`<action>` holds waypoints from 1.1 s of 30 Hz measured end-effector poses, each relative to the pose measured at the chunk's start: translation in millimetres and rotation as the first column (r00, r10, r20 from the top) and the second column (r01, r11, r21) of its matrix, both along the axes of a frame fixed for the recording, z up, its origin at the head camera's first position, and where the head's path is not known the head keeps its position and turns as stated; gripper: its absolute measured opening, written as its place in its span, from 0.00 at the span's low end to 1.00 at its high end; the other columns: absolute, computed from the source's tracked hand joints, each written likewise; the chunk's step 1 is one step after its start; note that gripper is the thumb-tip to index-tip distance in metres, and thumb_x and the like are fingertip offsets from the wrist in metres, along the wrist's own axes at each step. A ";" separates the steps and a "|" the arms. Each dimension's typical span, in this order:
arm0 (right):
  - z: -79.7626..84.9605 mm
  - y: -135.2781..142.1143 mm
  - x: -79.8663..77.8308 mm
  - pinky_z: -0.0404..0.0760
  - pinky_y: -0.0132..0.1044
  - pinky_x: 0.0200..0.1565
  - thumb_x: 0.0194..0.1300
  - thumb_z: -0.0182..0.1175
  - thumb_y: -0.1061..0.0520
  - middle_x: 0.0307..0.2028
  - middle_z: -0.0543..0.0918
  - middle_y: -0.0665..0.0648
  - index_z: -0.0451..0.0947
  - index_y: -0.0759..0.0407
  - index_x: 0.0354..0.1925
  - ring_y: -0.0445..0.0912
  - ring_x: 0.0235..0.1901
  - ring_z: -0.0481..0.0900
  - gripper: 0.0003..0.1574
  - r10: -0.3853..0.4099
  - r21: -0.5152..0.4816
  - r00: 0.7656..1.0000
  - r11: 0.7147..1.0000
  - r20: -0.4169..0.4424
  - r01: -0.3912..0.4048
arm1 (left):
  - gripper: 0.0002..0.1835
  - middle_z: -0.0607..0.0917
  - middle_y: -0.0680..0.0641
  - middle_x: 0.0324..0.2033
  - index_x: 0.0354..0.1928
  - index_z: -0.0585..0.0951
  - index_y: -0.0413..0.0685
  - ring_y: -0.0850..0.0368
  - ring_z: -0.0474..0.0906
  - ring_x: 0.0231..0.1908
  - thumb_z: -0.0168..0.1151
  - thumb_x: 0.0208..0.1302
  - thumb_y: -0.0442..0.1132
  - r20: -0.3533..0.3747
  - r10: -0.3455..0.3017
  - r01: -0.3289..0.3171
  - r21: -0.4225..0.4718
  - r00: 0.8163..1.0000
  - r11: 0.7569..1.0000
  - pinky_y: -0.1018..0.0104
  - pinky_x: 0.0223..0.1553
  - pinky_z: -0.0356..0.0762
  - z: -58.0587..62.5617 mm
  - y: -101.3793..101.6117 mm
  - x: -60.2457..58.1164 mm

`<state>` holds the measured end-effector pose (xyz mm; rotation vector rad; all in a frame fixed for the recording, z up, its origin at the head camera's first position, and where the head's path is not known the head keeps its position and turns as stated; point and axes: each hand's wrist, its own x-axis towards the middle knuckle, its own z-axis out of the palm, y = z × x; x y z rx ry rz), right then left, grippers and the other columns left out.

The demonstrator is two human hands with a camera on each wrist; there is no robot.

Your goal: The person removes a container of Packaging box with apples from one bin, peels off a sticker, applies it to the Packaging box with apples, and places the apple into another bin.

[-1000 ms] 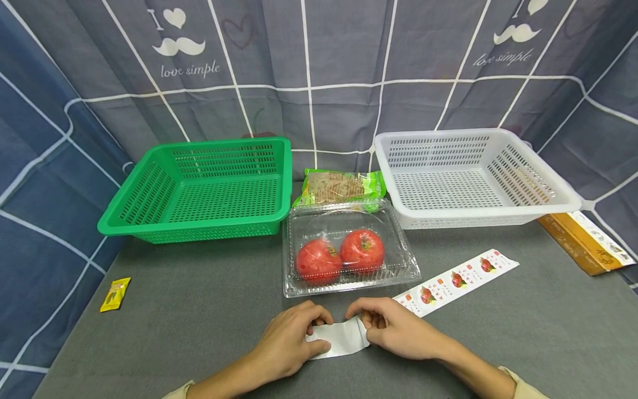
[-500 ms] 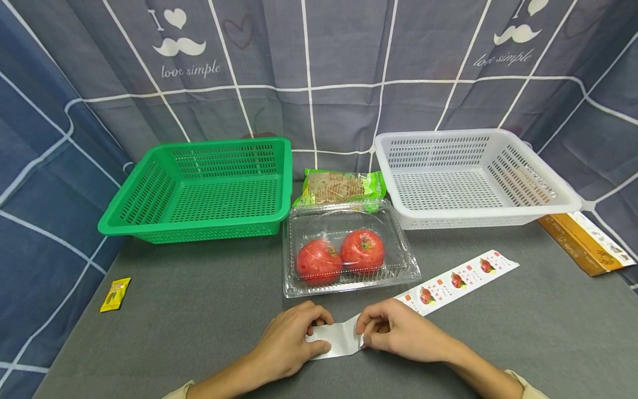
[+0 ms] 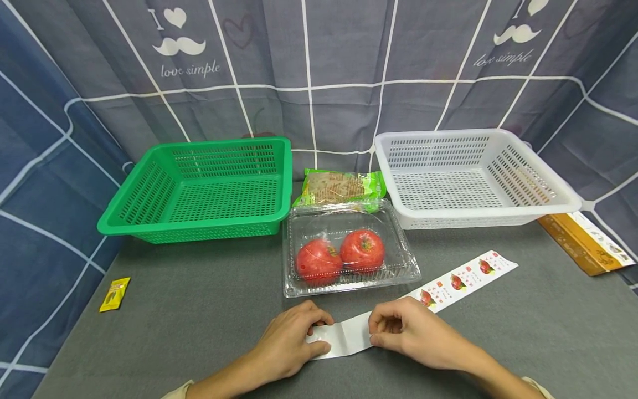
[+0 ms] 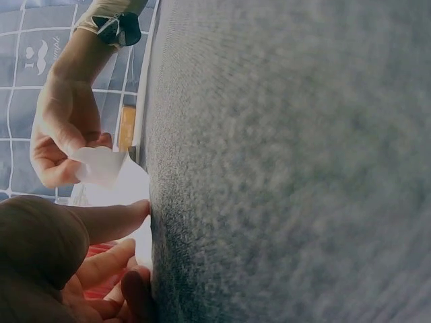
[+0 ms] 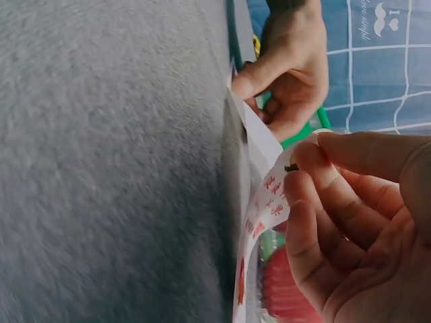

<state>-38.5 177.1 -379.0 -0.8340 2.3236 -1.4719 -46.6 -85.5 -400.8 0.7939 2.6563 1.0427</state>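
A long sticker strip (image 3: 463, 277) printed with small red fruit pictures lies on the grey table, its near end turned white side up (image 3: 344, 338). My left hand (image 3: 321, 333) holds that white end between thumb and fingers against the table. My right hand (image 3: 375, 332) pinches the strip a little further right and lifts it slightly. In the right wrist view the right hand (image 5: 300, 168) pinches the printed strip (image 5: 266, 202), with the left hand (image 5: 286, 74) beyond it. Behind the hands a shut clear clamshell box (image 3: 399, 260) holds two red fruits (image 3: 340, 255).
A green basket (image 3: 149, 219) stands at the back left and a white basket (image 3: 563, 194) at the back right, with a green snack pack (image 3: 341, 187) between them. A yellow sachet (image 3: 114, 293) lies at the left. A brown carton (image 3: 583, 244) lies at the right edge.
My right hand has slid to the right along the strip, and more of the white side shows between the hands. The left hand has stayed put.
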 end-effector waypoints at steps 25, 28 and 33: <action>40.9 18.4 -7.2 0.69 0.35 0.30 0.53 0.65 0.78 0.34 0.75 0.54 0.83 0.54 0.34 0.44 0.34 0.71 0.20 -0.203 -0.313 0.939 0.943 -0.278 0.111 | 0.15 0.74 0.63 0.33 0.42 0.84 0.55 0.69 0.68 0.32 0.73 0.51 0.36 -0.030 -0.029 0.028 -0.009 0.999 1.000 0.71 0.31 0.67 1.3 -1.9 1.0; 46.9 21.8 -13.0 0.69 0.35 0.27 0.56 0.64 0.78 0.34 0.78 0.56 0.83 0.57 0.34 0.44 0.32 0.72 0.18 -0.244 -0.313 0.941 0.936 -0.235 0.164 | 0.14 0.75 0.63 0.34 0.44 0.84 0.54 0.69 0.69 0.32 0.73 0.55 0.35 -0.005 -0.036 0.036 0.032 0.999 0.999 0.71 0.31 0.68 1.9 -3.2 1.1; 56.8 23.0 -26.1 0.78 0.33 0.32 0.61 0.63 0.74 0.34 0.84 0.57 0.82 0.59 0.37 0.46 0.32 0.80 0.11 -0.315 -0.257 0.935 0.928 -0.160 0.269 | 0.12 0.78 0.60 0.35 0.43 0.84 0.50 0.68 0.70 0.30 0.71 0.58 0.33 0.089 -0.014 -0.001 0.163 0.996 0.987 0.71 0.32 0.70 2.5 -8.1 0.5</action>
